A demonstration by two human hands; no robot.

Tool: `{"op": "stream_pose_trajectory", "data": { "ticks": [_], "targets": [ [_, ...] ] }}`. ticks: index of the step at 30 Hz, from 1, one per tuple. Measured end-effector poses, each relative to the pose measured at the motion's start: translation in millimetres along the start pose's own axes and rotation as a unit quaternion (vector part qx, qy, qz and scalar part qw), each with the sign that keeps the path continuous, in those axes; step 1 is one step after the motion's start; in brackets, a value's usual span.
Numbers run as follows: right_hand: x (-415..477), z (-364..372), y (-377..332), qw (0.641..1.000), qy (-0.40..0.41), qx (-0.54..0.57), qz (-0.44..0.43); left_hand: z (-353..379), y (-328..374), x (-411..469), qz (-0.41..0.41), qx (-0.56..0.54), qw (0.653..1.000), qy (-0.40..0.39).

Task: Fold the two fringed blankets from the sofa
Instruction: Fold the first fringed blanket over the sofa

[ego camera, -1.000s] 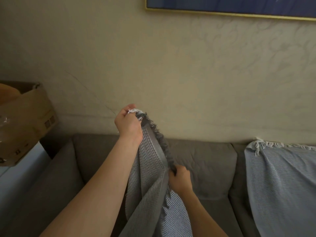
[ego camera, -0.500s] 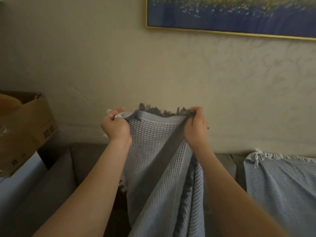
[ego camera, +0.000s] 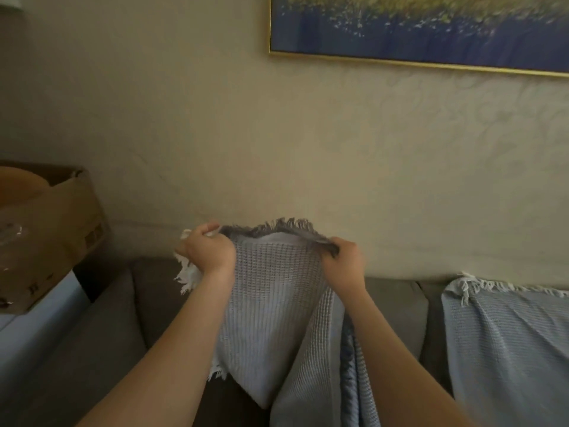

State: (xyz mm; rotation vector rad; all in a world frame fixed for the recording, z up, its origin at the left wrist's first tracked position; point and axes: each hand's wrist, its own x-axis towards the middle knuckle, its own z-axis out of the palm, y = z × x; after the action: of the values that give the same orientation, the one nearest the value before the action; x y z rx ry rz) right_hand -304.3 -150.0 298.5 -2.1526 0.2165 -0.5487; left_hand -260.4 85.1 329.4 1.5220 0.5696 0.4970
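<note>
I hold a pale grey-blue waffle-weave blanket (ego camera: 274, 306) up in front of the grey sofa (ego camera: 397, 303). My left hand (ego camera: 207, 250) grips its upper left corner, where white fringe spills below the fist. My right hand (ego camera: 344, 260) grips the upper right end of the dark fringed edge. The fringed top edge bows up between the two hands, and the cloth hangs down in folds to the bottom of the frame. A second light blue fringed blanket (ego camera: 508, 340) lies draped over the sofa back and seat at the right.
A cardboard box (ego camera: 52, 229) sits on a white surface left of the sofa arm. A gold-framed blue and yellow picture (ego camera: 421, 29) hangs on the beige wall above.
My right hand slid up along the fringed edge from low centre to level with the left. The two hands then spread the top edge apart, and the view tilted upward.
</note>
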Motion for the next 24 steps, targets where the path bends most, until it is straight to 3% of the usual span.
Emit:
{"op": "stream_pose_trajectory", "data": {
  "ticks": [5,10,11,13,15,17,20,24],
  "targets": [
    [-35,12,4,0.996,0.0,0.084,0.008,-17,-54,-16,-0.048,0.14,0.986,-0.082],
    [-63,18,-4,0.996,-0.033,0.074,-0.027,-36,-81,-43,-0.088,0.362,0.922,-0.109],
    [-66,19,-4,0.995,-0.05,0.071,-0.043,-39,-81,-52,-0.061,0.362,0.92,-0.138],
    [-71,21,-7,0.991,-0.092,0.057,-0.08,-41,-83,-65,0.054,0.249,0.933,-0.252],
    [-72,21,-9,0.986,-0.129,0.037,-0.099,-43,-78,-80,0.145,0.144,0.911,-0.359],
    [-72,22,-10,0.986,-0.142,0.03,-0.085,-41,-76,-89,0.151,0.129,0.89,-0.41],
    [-73,23,-8,0.991,-0.127,0.011,-0.045,-38,-76,-97,0.139,0.14,0.886,-0.421],
    [-73,24,-2,0.994,-0.11,-0.012,0.0,-37,-69,-97,0.075,0.128,0.872,-0.467]
  ]
}}
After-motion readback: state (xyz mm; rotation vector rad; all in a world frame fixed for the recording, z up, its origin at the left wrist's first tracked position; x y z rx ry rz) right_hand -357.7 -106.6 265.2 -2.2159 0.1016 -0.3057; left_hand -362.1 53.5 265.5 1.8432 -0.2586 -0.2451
